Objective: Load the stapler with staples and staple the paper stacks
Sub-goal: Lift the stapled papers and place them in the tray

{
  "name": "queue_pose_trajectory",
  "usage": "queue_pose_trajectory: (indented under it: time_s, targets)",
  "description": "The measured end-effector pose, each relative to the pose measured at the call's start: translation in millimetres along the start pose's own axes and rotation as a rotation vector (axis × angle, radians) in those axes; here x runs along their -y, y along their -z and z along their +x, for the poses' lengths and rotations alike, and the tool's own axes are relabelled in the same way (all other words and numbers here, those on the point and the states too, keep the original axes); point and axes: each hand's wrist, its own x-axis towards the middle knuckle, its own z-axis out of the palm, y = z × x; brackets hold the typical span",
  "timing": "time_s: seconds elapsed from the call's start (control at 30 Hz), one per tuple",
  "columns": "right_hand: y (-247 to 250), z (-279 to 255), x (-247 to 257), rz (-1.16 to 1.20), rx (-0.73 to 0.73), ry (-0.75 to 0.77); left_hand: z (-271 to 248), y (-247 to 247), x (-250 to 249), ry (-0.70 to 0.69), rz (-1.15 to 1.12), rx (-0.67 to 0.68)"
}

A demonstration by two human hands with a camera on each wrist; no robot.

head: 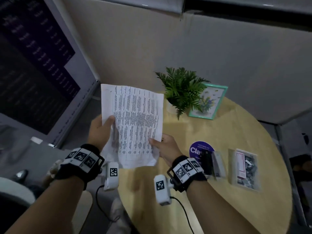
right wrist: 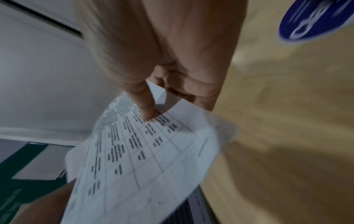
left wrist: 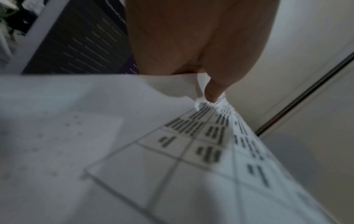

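Observation:
A printed paper stack (head: 135, 122) with a table of text is held up in the air over the left edge of the round wooden table (head: 219, 132). My left hand (head: 103, 127) pinches its left edge, thumb on the front (left wrist: 214, 91). My right hand (head: 162, 146) pinches the right lower edge, thumb on top (right wrist: 147, 109). The sheets (left wrist: 172, 151) curl at the bottom corner (right wrist: 153, 159). A black stapler (head: 206, 161) lies on the table to the right of my right wrist, partly hidden behind it.
A clear tray (head: 245, 169) with small boxes stands at the table's right. A purple round sticker (head: 198, 149) lies under the stapler. A potted fern (head: 180, 92) and a teal picture frame (head: 209, 102) stand at the back. A dark screen (head: 33, 65) hangs on the left.

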Motion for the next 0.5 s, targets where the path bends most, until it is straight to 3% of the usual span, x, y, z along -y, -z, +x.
queue_pose_trajectory:
  time_s: [0.23, 0.37, 0.5]
  targets:
    - [-149.3, 72.5, -1.0, -0.103, -0.147, 0.008, 86.5, 134.0, 58.8, 0.051, 0.290, 0.149]
    - [-223.6, 118.6, -35.7, -0.126, -0.184, -0.168, 144.0, 193.7, 96.0, 0.205, 0.577, 0.251]
    - [-265.4, 147.7, -87.1, -0.186, -0.247, -0.368, 197.3, 206.3, 140.2, 0.157, 0.850, 0.335]
